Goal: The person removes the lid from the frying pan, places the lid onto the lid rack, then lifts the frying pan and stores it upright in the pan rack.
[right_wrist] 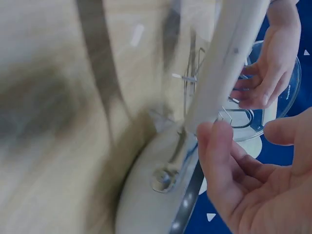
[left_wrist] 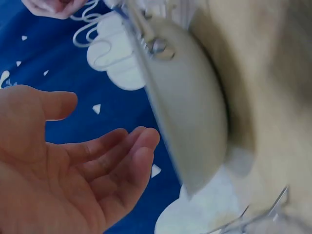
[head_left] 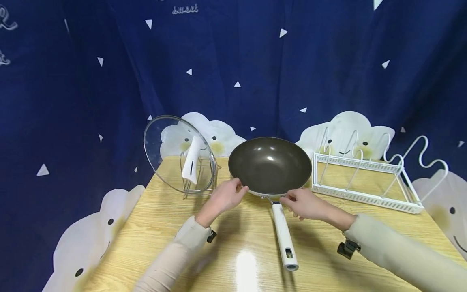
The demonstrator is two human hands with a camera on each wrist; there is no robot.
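Pan [head_left: 270,164] set face up on wooden table [head_left: 164,231], between glass lid [head_left: 178,154], propped in wire stand [head_left: 215,174], and white rack [head_left: 365,198]. White handle [head_left: 283,235] pointed toward person. Left hand [head_left: 227,195] held near rim, fingers relaxed, nothing gripped. Right hand [head_left: 304,204] held beside handle's base, thumb spread wide from fingers, nothing gripped; fingertip contact cannot be told.

The pan [head_left: 270,162] is dark, smooth and shiny inside. Its white handle [head_left: 283,239] looks like smooth plastic, and the rivet [right_wrist: 164,180] is shiny metal. The lid [head_left: 160,148] is clear, glossy glass with a metal rim. The wire stand [left_wrist: 274,212] is shiny metal. The tabletop [head_left: 127,247] looks like smooth, shiny wood. The curtain [head_left: 219,48] is soft, dull cloth.
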